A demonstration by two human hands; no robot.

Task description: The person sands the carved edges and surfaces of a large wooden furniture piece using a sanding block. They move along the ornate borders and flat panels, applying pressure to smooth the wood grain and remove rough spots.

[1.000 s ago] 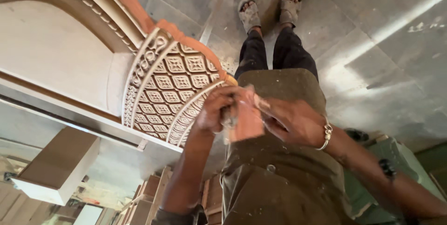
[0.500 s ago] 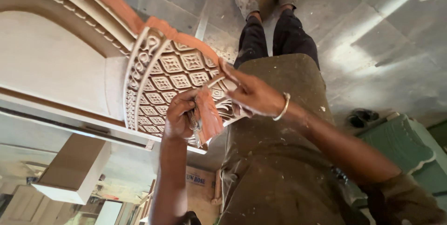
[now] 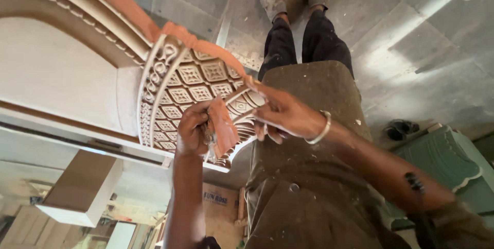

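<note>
Terracotta sheet: a small reddish-orange folded sheet (image 3: pixel 224 134), likely sandpaper, sits pinched in the fingers of the left hand (image 3: pixel 194 134).
Left fingers: curled shut around the sheet, pressing it against the lower edge of the carved panel (image 3: pixel 190 92).
Right fingers: the right hand (image 3: pixel 285 117) is spread, fingertips resting on the panel's carved edge beside the sheet; it grips nothing that I can see.
Wrist: a pale bangle (image 3: pixel 320 131) circles the right wrist.
Carved panel: pale, curved, cut with a lattice of diamond rosettes and a scrolled border, standing proud of a larger arched frame (image 3: pixel 62 69).
How the sheet handles: it looks light, thin and floppy, rough on one face; best held folded, near its middle.
How the panel handles: it looks rigid and heavy, with fine raised edges that could chip; safest steadied at the plain outer rim.
Around: grey tiled floor (image 3: pixel 411 38), sandalled feet, dusty olive apron (image 3: pixel 309 187).
</note>
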